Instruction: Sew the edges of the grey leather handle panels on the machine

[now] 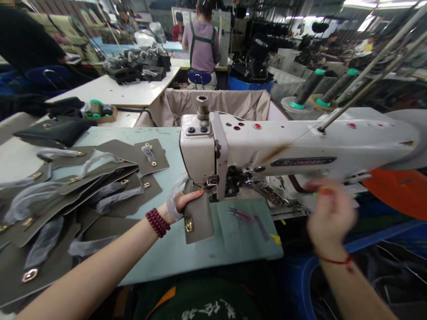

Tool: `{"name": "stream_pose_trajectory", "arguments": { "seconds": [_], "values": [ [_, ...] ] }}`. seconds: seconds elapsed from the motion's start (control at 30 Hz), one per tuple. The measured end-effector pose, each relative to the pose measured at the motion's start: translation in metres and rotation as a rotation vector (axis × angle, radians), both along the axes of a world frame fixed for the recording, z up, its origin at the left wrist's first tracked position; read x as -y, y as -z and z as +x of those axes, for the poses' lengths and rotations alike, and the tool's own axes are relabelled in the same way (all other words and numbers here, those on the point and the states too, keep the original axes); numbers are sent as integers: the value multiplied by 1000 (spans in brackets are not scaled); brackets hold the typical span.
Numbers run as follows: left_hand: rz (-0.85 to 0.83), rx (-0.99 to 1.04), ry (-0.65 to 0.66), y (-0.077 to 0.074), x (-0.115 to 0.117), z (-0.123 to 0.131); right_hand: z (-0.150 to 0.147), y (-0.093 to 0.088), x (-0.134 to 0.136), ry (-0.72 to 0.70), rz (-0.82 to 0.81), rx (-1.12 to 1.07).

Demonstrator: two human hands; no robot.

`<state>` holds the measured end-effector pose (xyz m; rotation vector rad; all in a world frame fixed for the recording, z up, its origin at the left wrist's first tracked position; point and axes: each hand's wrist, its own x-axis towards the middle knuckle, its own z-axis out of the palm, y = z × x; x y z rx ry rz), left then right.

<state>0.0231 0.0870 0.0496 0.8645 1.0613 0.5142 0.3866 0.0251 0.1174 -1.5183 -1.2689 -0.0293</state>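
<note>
My left hand (183, 202) grips a grey leather-like panel (200, 222) at the sewing machine, thumb on top and the other fingers hidden. A gold-coloured metal fitting sits on the panel, and a plastic-wrapped strap loops over the hand. The panel's far end lies under the head of the white sewing machine (200, 151); the needle is hard to make out. My right hand (330, 213) is raised to the right, in front of the machine arm. Its fingers look curled but are smeared by motion. Pink-handled thread snips (240, 215) rest on the green work surface (233, 249).
Similar grey panels (110, 195) with wrapped straps pile up at left, beside a black pouch (55, 131). Thread cones (307, 89) stand behind the machine. At lower right is a blue bin (303, 284). A cloth-lined bin (216, 104) and a seated person (203, 44) are beyond.
</note>
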Motion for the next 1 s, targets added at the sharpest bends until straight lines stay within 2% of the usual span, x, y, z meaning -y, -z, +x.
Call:
{"name": "stream_pose_trajectory", "arguments": {
  "seconds": [0.07,0.1,0.13,0.23,0.33,0.6,0.87,1.0],
  "values": [
    [-56,42,-38,-1,1,2,-73,36,12,-593,-421,-341],
    [-47,56,-34,-2,1,3,-104,51,14,-742,-583,-485],
    [-27,67,-22,-3,1,3,-130,64,13,-796,-663,-574],
    [57,68,7,-3,0,4,-179,90,2,-737,-713,-787],
    [95,38,-5,0,-1,5,-196,99,-7,-692,-694,-896],
    [90,26,-49,6,-4,6,-199,99,-7,-645,-573,-676],
    [161,84,-62,1,-12,7,-203,104,-15,-613,-597,-683],
    [142,54,-83,-2,-16,7,-203,104,-18,-607,-596,-669]
  ]
}}
